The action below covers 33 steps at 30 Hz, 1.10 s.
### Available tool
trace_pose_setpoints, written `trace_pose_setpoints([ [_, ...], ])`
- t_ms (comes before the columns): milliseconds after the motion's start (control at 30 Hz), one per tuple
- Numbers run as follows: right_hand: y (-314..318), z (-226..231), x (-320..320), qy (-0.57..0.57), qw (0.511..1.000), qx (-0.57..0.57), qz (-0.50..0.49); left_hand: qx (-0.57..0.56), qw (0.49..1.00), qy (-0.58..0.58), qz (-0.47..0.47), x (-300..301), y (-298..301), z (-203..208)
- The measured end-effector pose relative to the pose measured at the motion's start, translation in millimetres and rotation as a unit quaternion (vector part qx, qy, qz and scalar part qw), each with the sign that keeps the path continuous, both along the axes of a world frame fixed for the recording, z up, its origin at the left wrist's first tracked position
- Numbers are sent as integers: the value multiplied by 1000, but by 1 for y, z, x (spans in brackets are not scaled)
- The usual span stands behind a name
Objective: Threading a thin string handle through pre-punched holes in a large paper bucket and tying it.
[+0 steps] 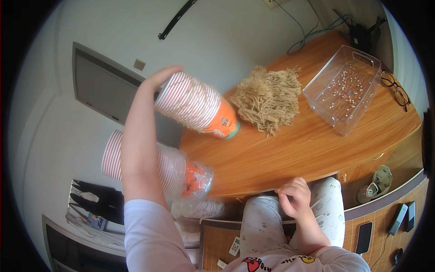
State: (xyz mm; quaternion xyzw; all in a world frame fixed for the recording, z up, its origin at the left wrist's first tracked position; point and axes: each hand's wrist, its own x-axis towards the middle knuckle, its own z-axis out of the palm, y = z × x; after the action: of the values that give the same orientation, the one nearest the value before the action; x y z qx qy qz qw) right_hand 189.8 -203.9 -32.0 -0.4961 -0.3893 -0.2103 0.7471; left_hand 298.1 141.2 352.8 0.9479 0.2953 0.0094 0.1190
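A tall stack of paper cups (192, 99), striped red and white with an orange and green cup at its far end, stands on the wooden table. Tan strands run along the stack's sides. My left hand (165, 77) reaches over the mouth end, fingers stretched along the rim and partly hidden by it. Beneath my left forearm is a second cup stack (174, 174) in clear plastic wrap. My right hand (295, 197) is closed in a pinch above my lap; a tiny brownish bit shows at its fingertips. A pile of tan yarn (269, 97) lies beyond the stack.
At the right, a clear plastic bin (342, 90) holds many small white and reddish bits. Glasses (396, 88) lie beside it, near a black device (360, 36) with cables. A phone (364, 237) rests on the lower brown surface at right. The table's front edge (272, 191) curves before my lap.
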Motion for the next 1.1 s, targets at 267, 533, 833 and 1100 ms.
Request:
trace_pose_setpoints([
  [267,2,2,-3,1,1000,4,-3,88,981,-168,-39,-28,3,-17],
  [533,1,2,-3,-6,1000,-8,-17,409,902,-111,-80,-79,-33,-73],
  [833,3,4,-4,-4,999,-16,-29,497,836,43,-227,-125,-50,-153],
  [1100,3,1,-3,-13,999,-9,-38,192,909,168,-331,-176,-107,-115],
])
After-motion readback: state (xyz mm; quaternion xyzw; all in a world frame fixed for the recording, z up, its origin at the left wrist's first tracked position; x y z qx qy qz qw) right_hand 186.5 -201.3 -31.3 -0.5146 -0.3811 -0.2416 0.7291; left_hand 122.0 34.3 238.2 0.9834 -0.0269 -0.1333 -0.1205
